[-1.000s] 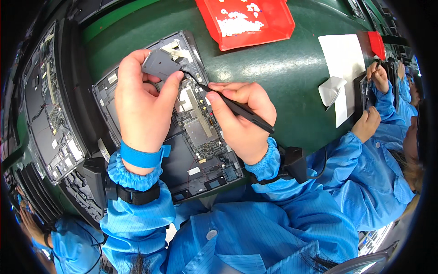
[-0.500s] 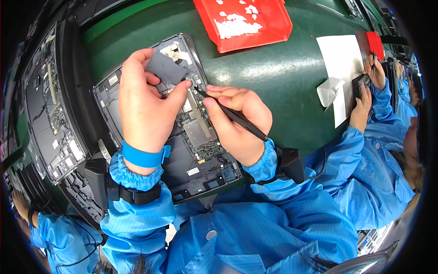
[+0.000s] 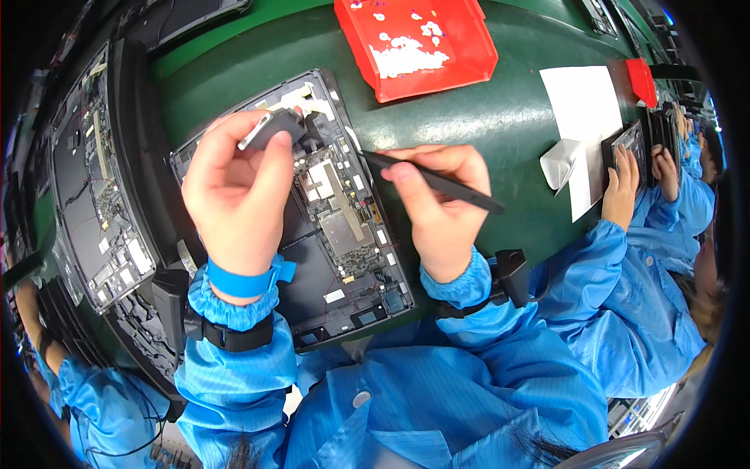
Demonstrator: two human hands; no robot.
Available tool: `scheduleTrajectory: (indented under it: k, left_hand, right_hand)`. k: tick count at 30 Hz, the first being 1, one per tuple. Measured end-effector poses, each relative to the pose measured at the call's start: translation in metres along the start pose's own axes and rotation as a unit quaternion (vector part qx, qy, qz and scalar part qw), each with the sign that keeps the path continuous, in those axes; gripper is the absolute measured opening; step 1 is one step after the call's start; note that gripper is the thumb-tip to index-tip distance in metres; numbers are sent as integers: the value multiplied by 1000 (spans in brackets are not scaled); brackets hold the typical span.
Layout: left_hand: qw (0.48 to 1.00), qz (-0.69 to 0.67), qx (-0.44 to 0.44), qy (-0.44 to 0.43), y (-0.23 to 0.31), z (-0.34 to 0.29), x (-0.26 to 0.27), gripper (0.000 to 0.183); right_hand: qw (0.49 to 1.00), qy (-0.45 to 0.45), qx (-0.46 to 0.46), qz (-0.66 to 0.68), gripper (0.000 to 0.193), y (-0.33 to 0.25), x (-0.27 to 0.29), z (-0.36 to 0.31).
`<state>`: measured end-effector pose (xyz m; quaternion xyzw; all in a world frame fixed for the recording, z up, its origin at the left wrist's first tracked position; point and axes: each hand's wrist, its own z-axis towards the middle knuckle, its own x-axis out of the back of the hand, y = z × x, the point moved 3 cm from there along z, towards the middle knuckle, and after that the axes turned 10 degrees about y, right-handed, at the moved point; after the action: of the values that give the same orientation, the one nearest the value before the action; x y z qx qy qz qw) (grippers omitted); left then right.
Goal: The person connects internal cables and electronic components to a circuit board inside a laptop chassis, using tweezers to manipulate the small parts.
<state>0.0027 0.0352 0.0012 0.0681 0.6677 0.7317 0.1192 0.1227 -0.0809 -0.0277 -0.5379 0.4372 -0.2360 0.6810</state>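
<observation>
An opened tablet-like device (image 3: 348, 234) lies before me, its circuit board, ribbon strips and thin wires exposed. Over its far part, my left hand (image 3: 238, 184) pinches a small dark grey flat piece (image 3: 281, 129) between thumb and fingers. The piece is tilted, and a shiny metal edge shows on it. My right hand (image 3: 445, 207), closed round black tweezers (image 3: 441, 181), is at the device's right edge. The tweezers' tip points left toward that edge, apart from the grey piece. My left fingers hide part of the device.
A red bin (image 3: 461, 59) with small white round pieces stands beyond the device on the green table (image 3: 437, 117). White paper (image 3: 582, 102) lies to the right, near a co-worker's hands (image 3: 621, 187). Another opened device (image 3: 86, 187) leans at the left.
My left hand has tilted the grey piece up, so its shiny edge shows. My right hand has drawn the tweezers rightward, away from the piece.
</observation>
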Motion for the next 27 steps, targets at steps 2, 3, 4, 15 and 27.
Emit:
scheduleTrajectory:
  k: [2,3,4,15,27]
  left_hand:
    - [999,-43,2,-3,0,0,1,19]
    - [996,-78,30,-4,0,-1,0,19]
    - [992,-112,60,-4,0,-2,-1,19]
    - [990,-107,91,-1,2,-2,-7,21]
    - [988,-109,113,6,6,0,-8,20]
  right_hand:
    - [997,2,-45,65,19,-3,1,6]
    - [997,5,-51,57,19,-4,2,8]
    - [997,6,-52,57,19,-5,2,8]
    - [991,-29,-112,71,21,-7,-4,7]
    - [987,-18,-150,49,16,-7,-6,9]
